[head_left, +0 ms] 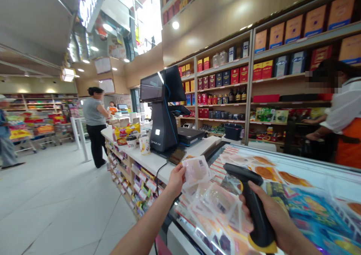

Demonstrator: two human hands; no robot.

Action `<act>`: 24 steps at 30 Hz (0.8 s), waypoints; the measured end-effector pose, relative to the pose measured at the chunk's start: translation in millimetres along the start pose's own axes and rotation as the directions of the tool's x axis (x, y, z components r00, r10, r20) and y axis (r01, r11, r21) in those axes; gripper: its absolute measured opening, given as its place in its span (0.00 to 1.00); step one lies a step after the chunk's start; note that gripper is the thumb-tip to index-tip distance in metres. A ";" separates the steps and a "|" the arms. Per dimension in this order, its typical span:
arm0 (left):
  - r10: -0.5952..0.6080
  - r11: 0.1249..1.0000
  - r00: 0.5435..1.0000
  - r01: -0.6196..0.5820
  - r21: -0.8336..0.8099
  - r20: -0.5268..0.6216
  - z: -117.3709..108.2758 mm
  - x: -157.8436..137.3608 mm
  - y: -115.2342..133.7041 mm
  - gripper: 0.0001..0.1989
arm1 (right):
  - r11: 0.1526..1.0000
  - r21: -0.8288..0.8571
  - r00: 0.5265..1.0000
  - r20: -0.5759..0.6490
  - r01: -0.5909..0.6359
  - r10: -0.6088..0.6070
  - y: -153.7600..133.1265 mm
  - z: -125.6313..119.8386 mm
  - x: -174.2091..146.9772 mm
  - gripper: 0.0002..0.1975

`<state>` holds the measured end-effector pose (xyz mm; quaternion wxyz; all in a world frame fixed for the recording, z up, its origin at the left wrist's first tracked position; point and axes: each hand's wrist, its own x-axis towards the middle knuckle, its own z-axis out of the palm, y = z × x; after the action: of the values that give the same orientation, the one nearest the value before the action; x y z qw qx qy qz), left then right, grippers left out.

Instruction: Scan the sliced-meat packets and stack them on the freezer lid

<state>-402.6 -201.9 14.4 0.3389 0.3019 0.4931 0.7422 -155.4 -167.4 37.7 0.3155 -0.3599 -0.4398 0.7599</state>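
Between its thumb and fingers, my left hand (177, 179) pinches the edge of a clear plastic food packet (196, 171) with a barcode label. Wrapped round the grip of a black and yellow barcode scanner (257, 206) is my right hand (270, 202). The scanner's head points left, toward the packet, with a gap between them. Below both hands, more clear packets (218, 199) lie in a loose pile on the glass top of a display case (287, 150). Some packets are partly hidden behind the scanner and my right hand.
A checkout terminal (162, 112) stands on the white counter (138, 154), beside a patterned cup (144, 145) and yellow snack bags (131, 130). A person in orange and white (345, 112) is at the right. Another person (96, 125) stands left of the counter. Boxed goods fill the back shelves (222, 65).
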 end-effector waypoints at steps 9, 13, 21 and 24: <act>-0.107 0.981 0.986 0.084 0.176 0.126 30.9 -24.6 -13.4 0.07 | 0.993 0.029 0.988 -0.107 0.113 -0.109 -10.0 -39.7 8.2 0.15; -0.104 0.940 0.986 0.054 0.336 0.134 38.6 -23.5 -24.2 0.04 | 0.991 0.076 0.986 -0.133 0.110 -0.099 -17.4 -54.2 6.3 0.14; 0.096 0.717 0.990 -0.140 0.683 0.101 21.8 2.6 -17.9 0.06 | 0.989 0.054 0.964 -0.234 0.140 -0.124 -19.3 -80.4 2.2 0.11; 0.136 0.632 0.980 -0.200 0.748 0.147 36.8 22.3 -14.2 0.09 | 0.992 0.033 0.958 -0.268 0.119 -0.106 -13.1 -92.9 2.9 0.12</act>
<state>-384.0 -160.6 15.8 0.1292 0.4887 0.7146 0.4836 -78.2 -118.7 15.7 0.4229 -0.4250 -0.3947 0.6963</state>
